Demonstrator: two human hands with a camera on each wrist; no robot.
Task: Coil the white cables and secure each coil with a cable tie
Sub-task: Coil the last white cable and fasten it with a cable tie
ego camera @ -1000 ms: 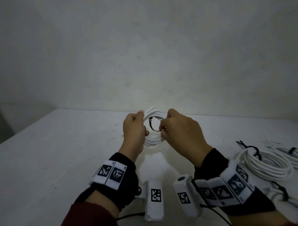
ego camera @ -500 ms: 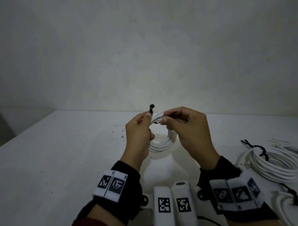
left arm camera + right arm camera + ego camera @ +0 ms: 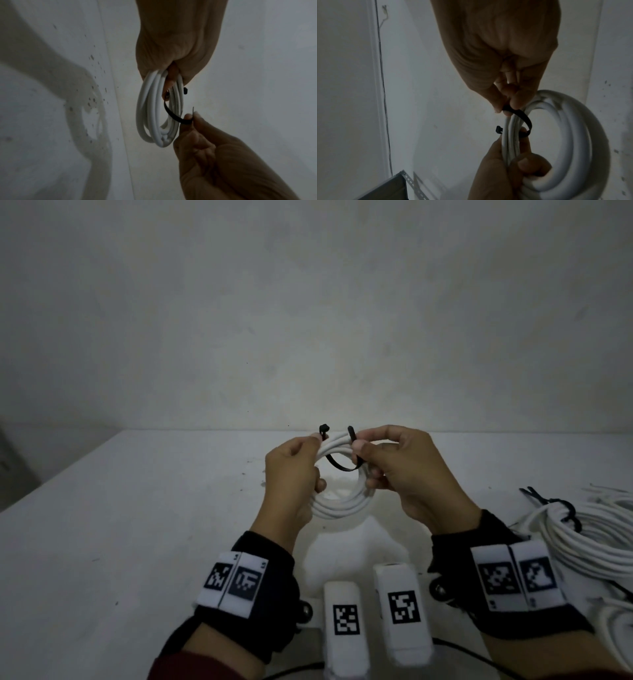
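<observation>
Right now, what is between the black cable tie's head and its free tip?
In the head view, strands of the white coiled cable pass between the black cable tie ends; the tie is unthreaded.

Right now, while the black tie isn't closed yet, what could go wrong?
1. The cable tie only loops under the strands, its tail pinched by the right hand. If the tail slips, it may fall out.
2. The left hand alone grips the white coil and the tie's head. A looser grip could let the loops spring apart.
3. A strand left outside the tie could stay loose after closing.
</observation>
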